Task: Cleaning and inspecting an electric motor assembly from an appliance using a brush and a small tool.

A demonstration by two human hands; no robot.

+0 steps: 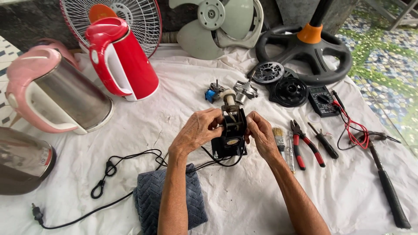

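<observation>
Black motor (230, 130) clasped by both hands.

Both bare forearms reach up from the bottom edge and converge toward the middle of the view. The left hand (198, 129) is turned palm inward, knuckles up, its fingers (213, 118) curled and closed from the left side with the thumb tucked beneath. The right hand (260, 134) mirrors it, palm facing left, wrist slightly bent, fingers bunched and pressing in from the right side. The two hands sit level, close together, a narrow gap between their fingertips.
</observation>
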